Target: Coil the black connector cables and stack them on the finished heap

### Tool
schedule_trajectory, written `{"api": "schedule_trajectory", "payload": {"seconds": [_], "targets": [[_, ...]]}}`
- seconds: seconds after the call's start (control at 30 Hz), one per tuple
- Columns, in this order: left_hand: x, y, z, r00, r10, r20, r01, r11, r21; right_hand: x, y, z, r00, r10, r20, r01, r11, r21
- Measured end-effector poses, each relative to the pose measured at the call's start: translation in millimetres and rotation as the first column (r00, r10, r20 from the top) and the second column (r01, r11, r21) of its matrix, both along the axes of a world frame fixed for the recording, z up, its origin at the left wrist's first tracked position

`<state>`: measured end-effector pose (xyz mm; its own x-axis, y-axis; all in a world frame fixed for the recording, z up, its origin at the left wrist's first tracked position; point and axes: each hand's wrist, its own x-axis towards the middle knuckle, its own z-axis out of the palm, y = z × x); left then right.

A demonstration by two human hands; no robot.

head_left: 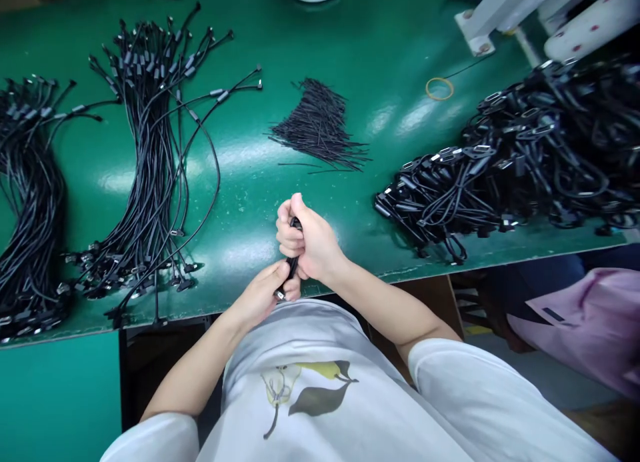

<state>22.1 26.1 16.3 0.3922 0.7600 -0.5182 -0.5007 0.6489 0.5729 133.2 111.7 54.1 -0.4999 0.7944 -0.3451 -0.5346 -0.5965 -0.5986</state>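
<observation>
My right hand [309, 243] is closed in a fist round a folded black cable [293, 265], held upright at the near edge of the green table [380, 42]. My left hand [264, 294] sits just below it, fingers pinched on the cable's lower end, where a small metal plug shows. Both hands hover in front of my white shirt.
A fanned bundle of black cables [150, 169] lies at left, another bundle [25, 202] at the far left edge. A pile of short black ties [320, 125] lies mid-table. A big heap of coiled cables [525, 162] fills the right. A rubber band [439, 88] lies behind it.
</observation>
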Motion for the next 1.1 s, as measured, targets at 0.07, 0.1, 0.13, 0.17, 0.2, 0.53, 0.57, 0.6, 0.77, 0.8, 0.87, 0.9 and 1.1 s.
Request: {"api": "schedule_trajectory", "payload": {"seconds": [0.07, 0.1, 0.13, 0.17, 0.2, 0.53, 0.57, 0.6, 0.77, 0.8, 0.87, 0.9, 1.1], "targets": [[-2.1, 2.0, 1.0, 0.998, -0.040, 0.051, 0.041, 0.999, -0.027, 0.9, 2.7, 0.9, 0.997, 0.061, -0.051, -0.061, 0.998, -0.003], [-3.7, 3.1, 1.7, 0.997, -0.050, 0.062, 0.052, 0.998, -0.031, 1.7, 4.3, 1.0, 0.993, 0.101, -0.063, -0.101, 0.995, 0.005], [-5.4, 4.4, 2.2, 0.997, -0.053, 0.062, 0.055, 0.998, -0.029, 2.4, 5.9, 0.9, 0.989, 0.133, -0.065, -0.133, 0.991, 0.012], [-7.1, 5.9, 2.4, 0.997, -0.057, 0.053, 0.058, 0.998, -0.023, 2.9, 7.2, 0.4, 0.986, 0.154, -0.059, -0.153, 0.988, 0.018], [-8.6, 7.6, 2.2, 0.997, -0.063, 0.037, 0.064, 0.998, -0.018, 2.9, 8.3, -0.4, 0.985, 0.163, -0.047, -0.162, 0.986, 0.024], [-4.7, 28.0, -3.6, 0.982, -0.076, -0.175, 0.077, 0.997, 0.003, 2.5, 10.7, -17.4, 0.935, 0.034, 0.354, -0.156, 0.933, 0.323], [-6.9, 29.9, -3.9, 0.980, -0.067, -0.189, 0.071, 0.997, 0.015, 8.3, 18.5, -15.0, 0.892, 0.044, 0.449, -0.250, 0.877, 0.410], [-10.3, 31.9, -4.4, 0.979, -0.043, -0.199, 0.050, 0.998, 0.029, 15.1, 29.7, -11.7, 0.824, 0.009, 0.567, -0.350, 0.795, 0.495], [-34.2, 39.7, -10.6, 0.936, 0.287, -0.203, -0.279, 0.958, 0.070, 45.1, 120.0, -1.7, -0.196, -0.551, 0.811, -0.598, 0.723, 0.347], [-37.3, 39.9, -12.1, 0.928, 0.313, -0.202, -0.307, 0.950, 0.063, 47.4, 137.1, -3.6, -0.362, -0.522, 0.772, -0.578, 0.776, 0.253], [-41.0, 38.5, -13.8, 0.931, 0.299, -0.208, -0.295, 0.954, 0.050, 49.2, 161.5, -9.2, -0.494, -0.459, 0.738, -0.556, 0.820, 0.138], [-42.0, 37.0, -13.7, 0.935, 0.285, -0.212, -0.281, 0.958, 0.049, 49.3, 167.7, -11.9, -0.498, -0.456, 0.737, -0.563, 0.817, 0.125], [-44.2, 30.6, -1.7, 0.929, 0.312, -0.199, -0.297, 0.949, 0.100, 57.7, 150.5, -11.6, -0.527, -0.524, 0.669, -0.569, 0.802, 0.181]]}}
